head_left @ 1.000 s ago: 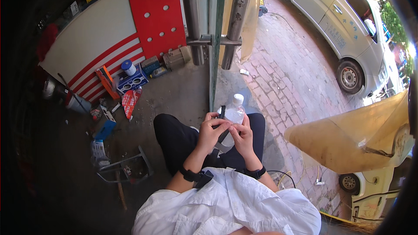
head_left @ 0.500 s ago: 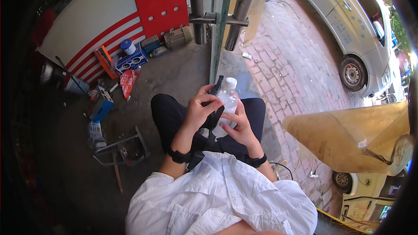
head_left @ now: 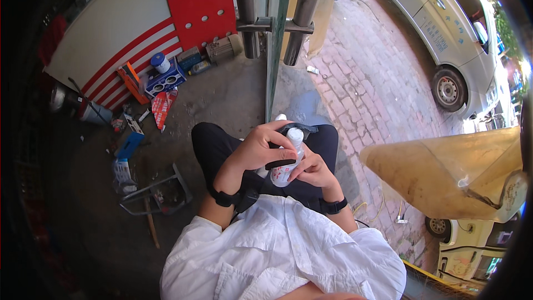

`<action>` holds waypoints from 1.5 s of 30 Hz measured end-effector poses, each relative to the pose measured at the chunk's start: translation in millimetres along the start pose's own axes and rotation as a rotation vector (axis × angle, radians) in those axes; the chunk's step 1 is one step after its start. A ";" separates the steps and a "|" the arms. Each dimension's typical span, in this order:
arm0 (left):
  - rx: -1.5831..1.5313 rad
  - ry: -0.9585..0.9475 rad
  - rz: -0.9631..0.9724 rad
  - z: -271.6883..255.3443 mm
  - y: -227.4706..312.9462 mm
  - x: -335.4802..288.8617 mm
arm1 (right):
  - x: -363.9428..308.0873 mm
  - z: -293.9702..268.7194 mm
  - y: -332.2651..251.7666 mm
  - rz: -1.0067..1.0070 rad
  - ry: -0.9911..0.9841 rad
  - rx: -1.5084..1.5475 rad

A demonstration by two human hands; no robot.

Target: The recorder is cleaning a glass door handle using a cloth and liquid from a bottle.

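Note:
A clear plastic bottle (head_left: 281, 175) with a white cap and a printed label stands tilted over my lap. My right hand (head_left: 315, 170) is closed around its side, fingers against the label. From the other side my left hand (head_left: 261, 147) reaches across just below the cap, its thumb and fingers pinching a black strap (head_left: 280, 163) that lies against the bottle. More dark, flat material (head_left: 302, 128) shows behind the cap. A small white, rounded end (head_left: 280, 117) peeks out beyond my left knuckles; what it belongs to is hidden.
A glass door edge with metal handles (head_left: 273, 25) rises ahead. Boxes (head_left: 166, 78), a motor (head_left: 223, 49) and a grey metal frame (head_left: 155, 191) lie on the left floor. At right are brick paving, a parked van (head_left: 438, 16) and a yellowish sheet (head_left: 444, 175).
The bottle has come down toward me and turned, so its label now shows. My left hand has moved across its front with the strap. A white end has appeared behind that hand.

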State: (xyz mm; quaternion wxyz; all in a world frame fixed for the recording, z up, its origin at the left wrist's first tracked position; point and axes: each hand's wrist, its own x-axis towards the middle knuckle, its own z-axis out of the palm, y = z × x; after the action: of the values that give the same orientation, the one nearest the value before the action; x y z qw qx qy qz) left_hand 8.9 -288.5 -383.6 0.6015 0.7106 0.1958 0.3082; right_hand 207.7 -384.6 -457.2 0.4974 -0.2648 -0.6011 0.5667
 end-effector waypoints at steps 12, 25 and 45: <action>0.380 0.454 0.311 37.3 26.4 10.5 | -12.8 -7.4 48.9 0.266 0.580 0.844; 0.173 0.480 0.287 57.8 8.8 0.7 | 23.3 14.7 19.8 0.046 0.746 1.348; -1.068 1.022 -0.337 -8.6 -301.9 -32.3 | -117.9 -78.8 -35.8 -0.361 1.248 1.096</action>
State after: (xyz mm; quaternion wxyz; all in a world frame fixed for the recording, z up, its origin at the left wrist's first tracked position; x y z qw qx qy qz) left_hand 7.3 -242.9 -683.8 0.7373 0.0519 0.3801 0.5560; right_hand 330.2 -463.5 -469.3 0.8786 -0.1507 0.1096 0.4398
